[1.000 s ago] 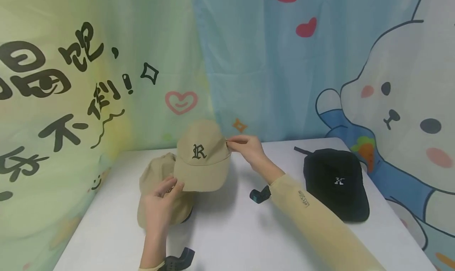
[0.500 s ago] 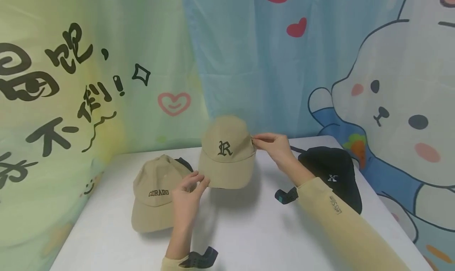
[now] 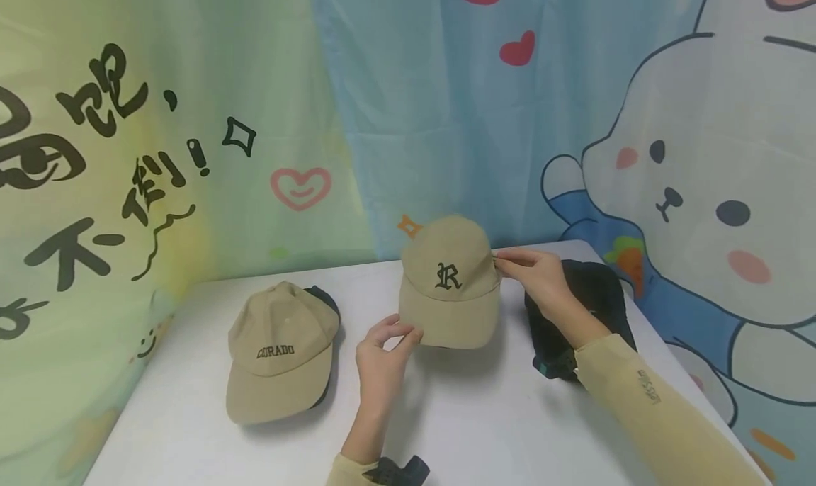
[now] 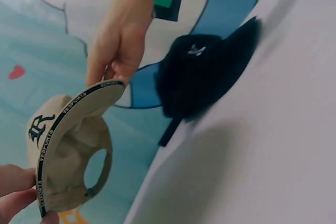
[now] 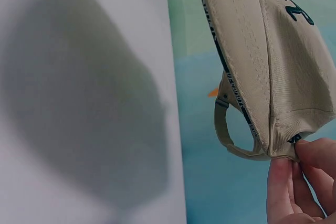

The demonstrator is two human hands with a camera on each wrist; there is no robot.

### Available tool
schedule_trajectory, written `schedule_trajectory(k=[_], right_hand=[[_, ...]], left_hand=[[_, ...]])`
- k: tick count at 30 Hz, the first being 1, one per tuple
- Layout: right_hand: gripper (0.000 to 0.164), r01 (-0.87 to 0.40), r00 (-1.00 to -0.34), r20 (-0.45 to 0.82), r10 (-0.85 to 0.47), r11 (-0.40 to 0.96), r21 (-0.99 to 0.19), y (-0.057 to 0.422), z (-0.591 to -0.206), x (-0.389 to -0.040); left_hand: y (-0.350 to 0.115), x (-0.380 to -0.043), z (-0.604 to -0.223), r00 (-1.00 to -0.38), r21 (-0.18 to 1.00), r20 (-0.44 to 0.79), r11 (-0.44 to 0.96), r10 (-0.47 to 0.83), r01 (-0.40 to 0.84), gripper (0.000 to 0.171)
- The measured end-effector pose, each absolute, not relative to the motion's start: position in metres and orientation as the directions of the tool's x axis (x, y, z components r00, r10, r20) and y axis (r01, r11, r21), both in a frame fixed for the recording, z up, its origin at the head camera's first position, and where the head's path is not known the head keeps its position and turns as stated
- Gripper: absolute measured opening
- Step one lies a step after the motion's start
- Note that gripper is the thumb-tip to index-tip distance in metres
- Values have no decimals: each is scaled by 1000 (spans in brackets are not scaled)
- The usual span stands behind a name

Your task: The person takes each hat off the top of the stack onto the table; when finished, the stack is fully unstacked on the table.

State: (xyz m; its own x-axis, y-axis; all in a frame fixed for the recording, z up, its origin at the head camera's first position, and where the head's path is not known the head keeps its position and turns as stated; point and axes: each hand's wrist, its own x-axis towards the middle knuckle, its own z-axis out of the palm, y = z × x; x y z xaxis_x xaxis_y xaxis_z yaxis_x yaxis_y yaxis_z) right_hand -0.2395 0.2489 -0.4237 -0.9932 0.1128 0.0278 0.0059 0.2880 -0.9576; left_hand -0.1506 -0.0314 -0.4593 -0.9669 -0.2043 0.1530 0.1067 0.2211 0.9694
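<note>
Both hands hold up a beige baseball cap [image 3: 450, 295] with a dark letter R on its front. My left hand [image 3: 384, 355] pinches the brim at its left corner. On the other side, my right hand [image 3: 535, 273] pinches the cap's edge near the brim's end, thumb against fingers. The left wrist view shows the underside of this beige cap [image 4: 73, 145], with printed trim along the brim and an adjustable strap at the back. In the right wrist view, fingertips [image 5: 315, 153] grip the cap's lower edge, and its shadow falls on the table.
A second beige cap [image 3: 280, 358] with dark lettering lies on the white table [image 3: 306, 450] at the left, something dark showing behind and under it. A black cap [image 3: 596, 295] lies at the right, partly hidden by my right arm. A printed curtain [image 3: 408, 117] hangs behind.
Both hands have carried the beige R cap rightward, away from the second beige cap and toward the black one. The second beige cap is now uncovered; the black cap is more hidden.
</note>
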Motion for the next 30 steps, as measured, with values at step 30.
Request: schedule_trajectory(k=[30], right_hand=[[30,100,-983,-19,185,436,-894,282,-474,-237]], left_hand=[[16,-146,-511,-996,961,18,276,-85,-6,34]])
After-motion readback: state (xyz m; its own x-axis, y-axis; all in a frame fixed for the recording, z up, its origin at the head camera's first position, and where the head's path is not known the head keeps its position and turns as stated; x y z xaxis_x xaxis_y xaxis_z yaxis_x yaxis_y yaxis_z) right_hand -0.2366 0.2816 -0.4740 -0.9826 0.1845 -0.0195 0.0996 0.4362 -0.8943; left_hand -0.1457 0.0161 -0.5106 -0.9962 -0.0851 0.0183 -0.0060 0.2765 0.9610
